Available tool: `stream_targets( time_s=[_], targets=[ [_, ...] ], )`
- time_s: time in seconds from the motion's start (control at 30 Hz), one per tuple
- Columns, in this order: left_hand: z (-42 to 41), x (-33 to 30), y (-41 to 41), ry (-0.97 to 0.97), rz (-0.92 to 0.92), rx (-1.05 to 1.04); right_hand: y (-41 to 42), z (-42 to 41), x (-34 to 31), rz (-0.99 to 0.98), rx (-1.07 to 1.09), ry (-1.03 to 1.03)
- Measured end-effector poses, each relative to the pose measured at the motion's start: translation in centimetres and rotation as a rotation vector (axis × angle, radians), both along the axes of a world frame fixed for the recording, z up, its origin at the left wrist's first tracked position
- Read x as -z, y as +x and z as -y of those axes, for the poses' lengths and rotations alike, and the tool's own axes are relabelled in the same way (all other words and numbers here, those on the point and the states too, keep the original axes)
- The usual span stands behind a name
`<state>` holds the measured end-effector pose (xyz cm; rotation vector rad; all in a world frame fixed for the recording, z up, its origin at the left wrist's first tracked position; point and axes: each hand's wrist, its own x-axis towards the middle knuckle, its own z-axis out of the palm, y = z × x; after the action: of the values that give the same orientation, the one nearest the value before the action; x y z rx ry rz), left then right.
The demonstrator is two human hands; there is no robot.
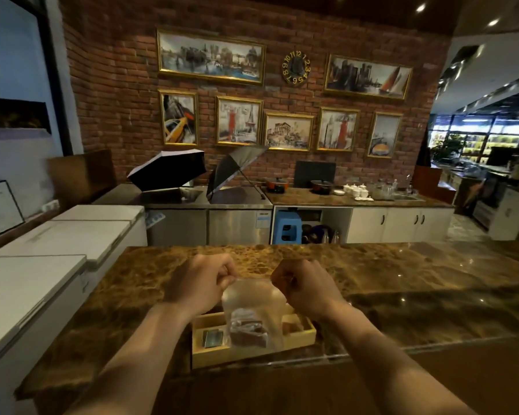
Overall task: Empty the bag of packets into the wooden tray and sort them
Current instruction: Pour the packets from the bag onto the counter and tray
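A clear plastic bag (pixel 252 304) hangs upright above the wooden tray (pixel 243 354), which sits at the near edge of the marble counter. My left hand (pixel 198 283) pinches the bag's top left corner and my right hand (pixel 303 286) pinches its top right corner. Several brown packets (pixel 247 332) lie bunched at the bottom of the bag. A grey-green packet (pixel 212 338) lies in the tray's left compartment. A brown packet (pixel 292 327) shows in a right compartment, partly hidden by the bag.
The brown marble counter (pixel 402 283) stretches far to the right. White chest freezers (pixel 42 265) stand on the left. Behind are steel cabinets, two open umbrellas (pixel 168 169), pots and cups on a back counter.
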<state>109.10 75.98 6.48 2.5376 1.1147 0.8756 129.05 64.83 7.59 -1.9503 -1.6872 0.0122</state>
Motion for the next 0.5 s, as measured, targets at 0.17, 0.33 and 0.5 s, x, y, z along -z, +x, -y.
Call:
stream_targets(
  time_s=[0.17,0.33,0.5],
  targets=[
    [-3.0,0.7,3.2,0.004,-0.08,-0.004,3.7,-4.1,0.8,-0.011,-0.045,-0.043],
    [-5.6,0.0,6.7,-0.017,-0.171,-0.03,8.2,-7.9,1.0,-0.081,-0.09,-0.01],
    [-7.3,-0.5,8.7,0.024,-0.216,-0.039,11.1,-9.9,0.8,-0.109,-0.186,0.003]
  ],
)
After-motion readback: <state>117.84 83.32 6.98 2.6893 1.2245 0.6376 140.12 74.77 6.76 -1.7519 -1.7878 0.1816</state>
